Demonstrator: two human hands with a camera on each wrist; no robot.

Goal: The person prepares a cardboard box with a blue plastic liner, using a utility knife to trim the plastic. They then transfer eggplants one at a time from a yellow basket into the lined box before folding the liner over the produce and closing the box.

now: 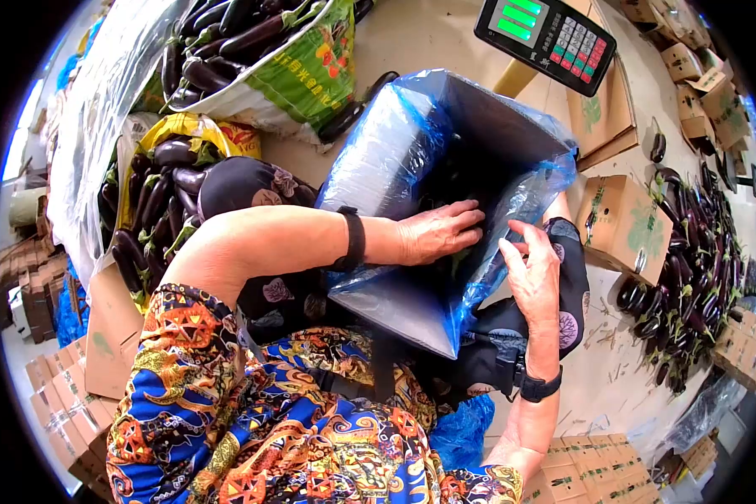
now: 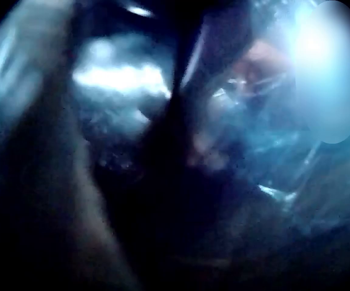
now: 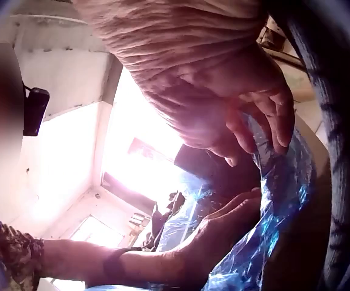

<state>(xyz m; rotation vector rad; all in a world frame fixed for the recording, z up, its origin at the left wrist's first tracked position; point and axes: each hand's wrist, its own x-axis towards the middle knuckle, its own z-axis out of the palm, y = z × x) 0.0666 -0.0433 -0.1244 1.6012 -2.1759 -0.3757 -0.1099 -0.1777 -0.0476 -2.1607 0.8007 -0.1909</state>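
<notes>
A box lined with blue plastic sits between the person's knees, its front flap [image 1: 399, 317] toward the body. The plastic liner [image 1: 386, 155] drapes over its sides. My left hand [image 1: 439, 233] reaches over the opening, back of the hand up and fingers extended into the dark interior. What lies under that palm is hidden; the left wrist view is dark and blurred. At the box's right edge is my right hand [image 1: 533, 273], thumb and fingers parted beside the liner. In the right wrist view, the right hand's fingers [image 3: 280, 130] hang loosely at the plastic's edge.
Eggplants fill a green-printed sack [image 1: 311, 76] and a yellow-edged bag [image 1: 155, 139] on the left. A scale display [image 1: 546, 42] stands beyond the box. To the right are a carton [image 1: 626, 223] and an eggplant heap [image 1: 689, 277]. Flattened cartons [image 1: 596, 470] lie near the front.
</notes>
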